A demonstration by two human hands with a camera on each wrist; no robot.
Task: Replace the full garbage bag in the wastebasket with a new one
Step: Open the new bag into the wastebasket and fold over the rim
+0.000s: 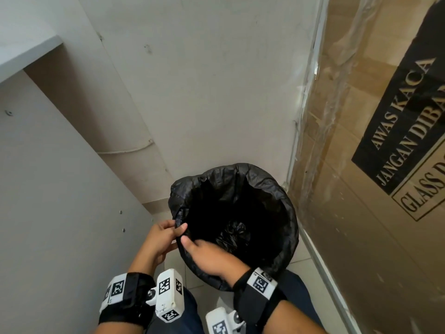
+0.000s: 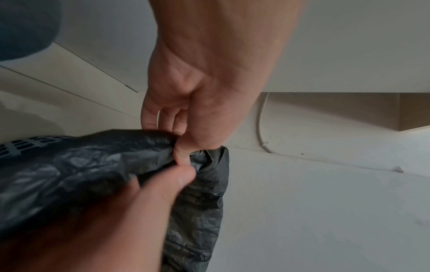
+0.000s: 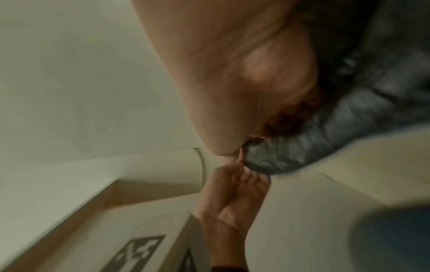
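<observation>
Black garbage bag [image 1: 277,189] sits in the wastebasket [image 2: 21,145] on the floor, in the corner by the wall, folded over the rim. Thin, soft, crinkly plastic, probably light and easy to tear, so best taken by a bunched fold at the rim. Left hand [image 1: 157,239] and right hand [image 1: 209,256] both pinching that near edge with thumb and fingers.

One garbage bag [image 1: 284,213], two hands [image 1: 183,239].
</observation>
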